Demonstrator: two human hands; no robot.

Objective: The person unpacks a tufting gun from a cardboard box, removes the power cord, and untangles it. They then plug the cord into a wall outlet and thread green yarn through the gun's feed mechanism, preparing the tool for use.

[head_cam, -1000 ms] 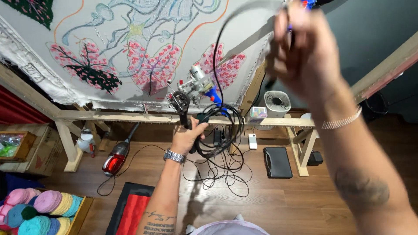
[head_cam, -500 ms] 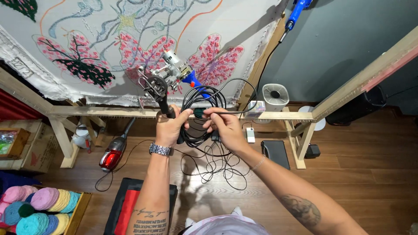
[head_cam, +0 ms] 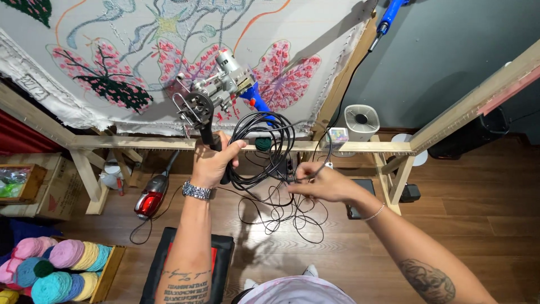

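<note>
the right hand (head_cam: 326, 184) has come down from overhead and now pinches the black cord (head_cam: 264, 147) at 3 o'clock of the left hand (head_cam: 214, 164), which stays gripping the tufting gun (head_cam: 216, 95) and coil.

- One head-worn view looks steeply down from above, close over both forearms.
- It faces the wooden frame (head_cam: 169, 142) just beyond the left hand (head_cam: 214, 163) and the floor (head_cam: 461, 225) beneath.
</note>
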